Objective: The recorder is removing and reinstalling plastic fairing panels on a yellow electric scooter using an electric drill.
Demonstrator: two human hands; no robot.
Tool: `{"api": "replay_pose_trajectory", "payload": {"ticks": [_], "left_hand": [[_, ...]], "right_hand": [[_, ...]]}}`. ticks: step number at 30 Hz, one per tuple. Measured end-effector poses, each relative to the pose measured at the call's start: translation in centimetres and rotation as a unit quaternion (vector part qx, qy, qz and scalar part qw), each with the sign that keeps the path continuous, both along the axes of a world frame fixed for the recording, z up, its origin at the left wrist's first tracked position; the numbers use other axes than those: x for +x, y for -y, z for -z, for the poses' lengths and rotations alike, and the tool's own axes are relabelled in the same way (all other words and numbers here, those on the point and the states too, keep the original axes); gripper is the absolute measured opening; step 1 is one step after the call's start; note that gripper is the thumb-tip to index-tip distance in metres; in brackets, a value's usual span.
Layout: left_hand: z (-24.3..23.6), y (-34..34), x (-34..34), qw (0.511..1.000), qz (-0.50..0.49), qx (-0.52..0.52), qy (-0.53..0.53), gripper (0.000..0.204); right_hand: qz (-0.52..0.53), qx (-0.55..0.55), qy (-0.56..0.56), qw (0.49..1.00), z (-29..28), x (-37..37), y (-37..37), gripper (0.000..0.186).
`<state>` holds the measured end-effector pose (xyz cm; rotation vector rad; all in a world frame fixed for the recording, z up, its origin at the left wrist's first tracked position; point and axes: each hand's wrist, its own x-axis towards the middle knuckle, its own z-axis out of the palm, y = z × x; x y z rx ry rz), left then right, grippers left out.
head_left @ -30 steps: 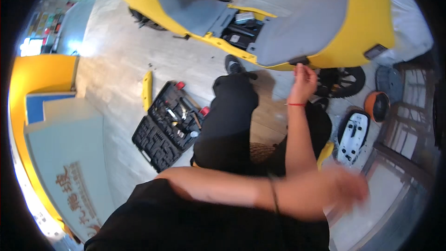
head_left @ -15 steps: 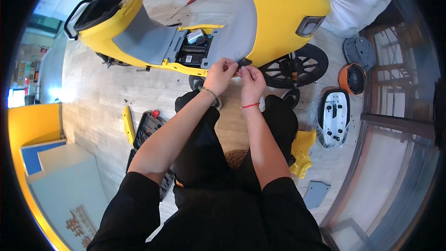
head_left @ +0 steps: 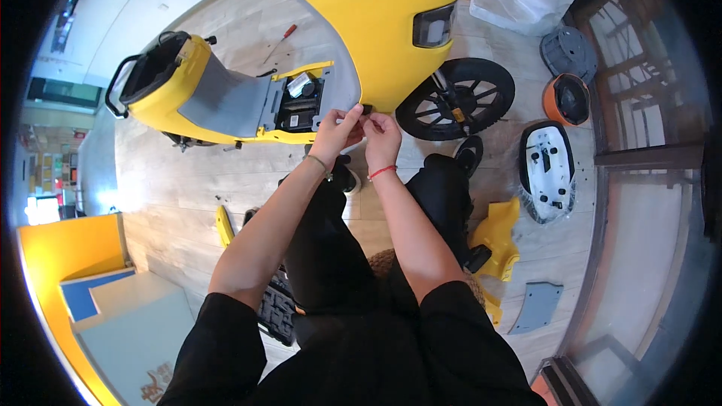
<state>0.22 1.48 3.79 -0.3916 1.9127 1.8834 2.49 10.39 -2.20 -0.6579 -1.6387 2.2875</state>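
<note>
In front of me stands a yellow and grey scooter (head_left: 368, 15). An open compartment (head_left: 301, 101) in its footboard shows black parts and a silvery block. My left hand (head_left: 337, 135) and my right hand (head_left: 383, 139) meet beside the scooter's lower edge, just behind the front wheel (head_left: 456, 99). Fingers of both are pinched close together, nearly touching. A small dark piece (head_left: 367, 109) shows at the fingertips; whether it is held or belongs to the scooter, I cannot tell. What lies between the fingers is too small to name.
A red-handled screwdriver (head_left: 289, 31) lies on the floor beyond the scooter. To the right are an orange-rimmed shell (head_left: 565, 100), a white-and-black seat-like part (head_left: 547, 169), a yellow panel (head_left: 498, 240) and a grey plate (head_left: 537, 307). A black tool case (head_left: 277, 312) sits left of my legs.
The view has shifted, so the scooter's front and wheel appear further left. My hands stay together by the lower edge, fingers still pinched, with the right hand's fingers slightly rearranged.
</note>
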Motion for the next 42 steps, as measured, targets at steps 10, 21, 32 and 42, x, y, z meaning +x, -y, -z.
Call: {"api": "replay_pose_trajectory", "payload": {"ticks": [10, 21, 32, 42], "left_hand": [[-0.6, -0.4, -0.3, 1.0, -0.009, -0.001, 0.028, 0.046], [-1.2, -0.8, -0.3, 0.999, 0.009, -0.035, 0.019, 0.046], [0.0, -1.3, -0.4, 0.997, -0.035, -0.058, -0.038, 0.044], [1.0, -1.4, -0.4, 1.0, -0.025, -0.009, -0.008, 0.048]], "right_hand": [[0.004, 0.06, 0.0, 0.998, -0.2, 0.3, -0.1, 0.012], [0.018, 0.008, -0.022, 1.0, 1.2, -0.6, -0.3, 0.013], [-0.209, 0.021, -0.002, 0.978, -4.0, 2.3, -3.5, 0.038], [0.121, 0.308, 0.436, 0.837, 11.3, 19.6, -28.0, 0.026]]}}
